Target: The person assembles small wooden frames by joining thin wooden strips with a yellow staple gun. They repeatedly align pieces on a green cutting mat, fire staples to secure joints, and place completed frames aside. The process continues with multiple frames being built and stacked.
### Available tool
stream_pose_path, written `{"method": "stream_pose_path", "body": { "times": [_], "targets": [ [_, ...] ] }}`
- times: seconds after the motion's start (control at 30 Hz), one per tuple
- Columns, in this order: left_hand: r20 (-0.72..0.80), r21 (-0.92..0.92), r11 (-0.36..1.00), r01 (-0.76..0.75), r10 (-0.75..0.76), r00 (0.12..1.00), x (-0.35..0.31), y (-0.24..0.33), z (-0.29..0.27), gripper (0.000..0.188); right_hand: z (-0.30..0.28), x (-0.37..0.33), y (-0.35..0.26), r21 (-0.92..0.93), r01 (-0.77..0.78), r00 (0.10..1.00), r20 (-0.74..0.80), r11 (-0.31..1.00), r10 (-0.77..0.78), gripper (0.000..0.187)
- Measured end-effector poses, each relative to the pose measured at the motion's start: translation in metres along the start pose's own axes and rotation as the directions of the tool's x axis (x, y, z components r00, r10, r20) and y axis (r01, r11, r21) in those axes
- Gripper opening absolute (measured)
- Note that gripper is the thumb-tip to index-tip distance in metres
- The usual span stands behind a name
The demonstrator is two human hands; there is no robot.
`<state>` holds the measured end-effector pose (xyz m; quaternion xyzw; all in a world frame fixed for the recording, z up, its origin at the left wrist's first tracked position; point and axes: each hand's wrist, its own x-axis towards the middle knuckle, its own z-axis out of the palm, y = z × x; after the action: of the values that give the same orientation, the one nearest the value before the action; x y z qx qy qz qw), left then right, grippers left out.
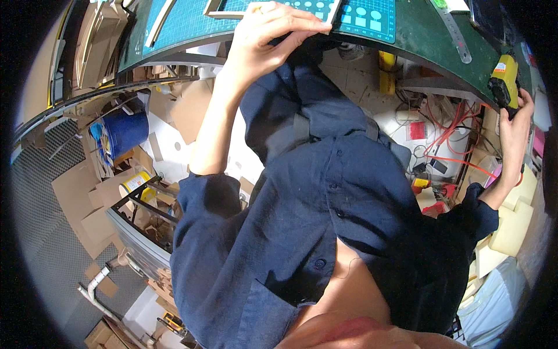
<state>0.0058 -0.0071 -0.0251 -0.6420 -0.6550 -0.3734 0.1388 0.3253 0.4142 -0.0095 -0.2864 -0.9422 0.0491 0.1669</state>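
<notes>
Left hand (264,35) pinches one wooden strip (333,13) at the cutting mat (181,28); right of that mat (past one ruler (458,36)), right hand (517,116) grips one yellow tool (504,75).

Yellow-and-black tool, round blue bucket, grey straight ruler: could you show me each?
Yellow-and-black tool (510,78): head view, on its yellow body.
Blue bucket (131,129): head view, on its outer side.
Grey ruler (455,35): head view, middle of its length.

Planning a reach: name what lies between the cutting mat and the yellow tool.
In the head view, a ruler lies between the cutting mat and yellow tool, on the green tabletop.
</notes>
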Motion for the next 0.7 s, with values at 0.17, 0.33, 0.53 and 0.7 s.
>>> {"method": "stream_pose_path", "body": {
  "times": [0.17, 0.33, 0.53, 0.7],
  "targets": [
    [0.041, 0.037, 0.999, 0.03, -0.031, 0.999, 0.004, 0.005, -0.003, 0.029, -0.027, -0.021, -0.049, -0.001, 0.022, 0.996, -0.09, 1.0, -0.022, 0.054],
    [0.029, 0.042, 0.998, 0.036, -0.037, 0.999, -0.002, 0.005, -0.005, 0.028, -0.067, -0.072, 0.001, 0.189, 0.08, 0.985, 0.134, 0.979, -0.106, 0.042],
    [0.055, 0.036, 0.999, 0.023, -0.025, 0.998, 0.003, 0.004, -0.001, 0.028, 0.028, -0.12, -0.06, 0.843, -0.221, 0.971, 0.236, 0.491, 0.032, 0.044],
    [0.04, 0.03, 0.999, 0.041, -0.042, 0.998, -0.002, 0.004, -0.002, 0.027, 0.069, -0.08, -0.17, 0.863, -0.321, 0.927, 0.371, 0.39, -0.059, 0.04]
  ]
}}
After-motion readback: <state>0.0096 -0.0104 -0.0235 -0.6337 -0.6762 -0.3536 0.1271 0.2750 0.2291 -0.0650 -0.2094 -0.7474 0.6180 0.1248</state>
